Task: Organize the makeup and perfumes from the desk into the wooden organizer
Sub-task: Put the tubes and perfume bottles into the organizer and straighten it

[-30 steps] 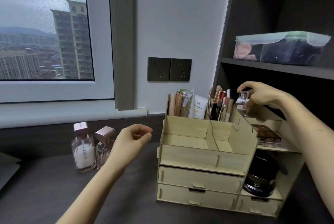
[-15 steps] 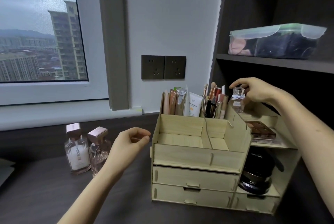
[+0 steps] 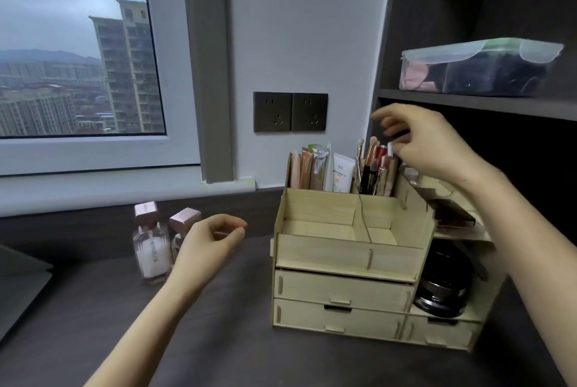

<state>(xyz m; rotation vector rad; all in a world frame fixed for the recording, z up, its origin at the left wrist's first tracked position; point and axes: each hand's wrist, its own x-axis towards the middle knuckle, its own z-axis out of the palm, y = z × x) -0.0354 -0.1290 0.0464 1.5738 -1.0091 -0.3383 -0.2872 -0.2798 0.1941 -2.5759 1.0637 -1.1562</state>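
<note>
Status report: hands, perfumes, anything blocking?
Left hand loosely curled, empty. Right hand open above wooden organizer. Two perfume bottles on desk, not yet stowed. Nothing blocking.

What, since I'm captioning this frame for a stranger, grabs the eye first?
The pale wooden desk organizer dominates centre right, its back slots packed with tubes and brushes, the right hand raised above them. To the left, two clear glass perfume bottles with rose-gold caps stand on the dark desk, partly behind the loosely curled left hand.
</note>
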